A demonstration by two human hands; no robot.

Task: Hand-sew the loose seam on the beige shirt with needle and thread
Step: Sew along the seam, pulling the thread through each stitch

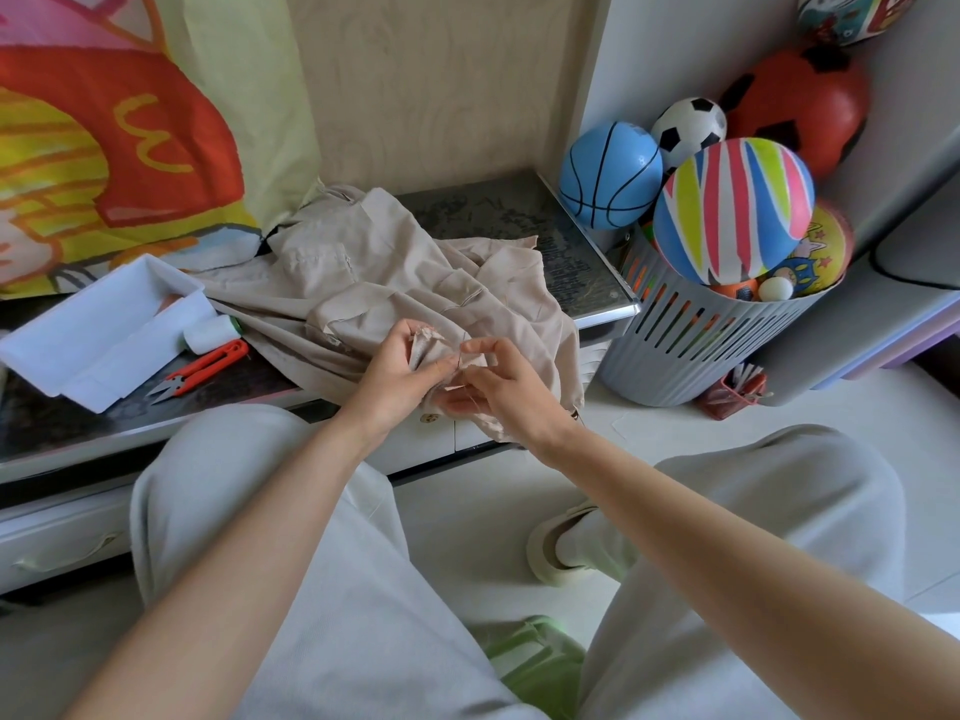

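While my left hand (400, 371) grips a fold of the shirt (374, 262) at the table's (493, 210) near edge and my right hand (498, 387) pinches the needle (460, 358) just beside it, a hard tug could pucker the cloth or snap the thread (464, 339).

Home interior, lived-in room. Slatted basket (691, 350) heaped with toy balls (732, 210); bright cartoon-print cloth (104, 137) hanging at left; low cabinet (62, 537) with dark tabletop (498, 210); pale floor (467, 511); person wears a slipper (558, 553).

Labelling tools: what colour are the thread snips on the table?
Orange-red handles, metal blades; the thread snips show best in the head view.
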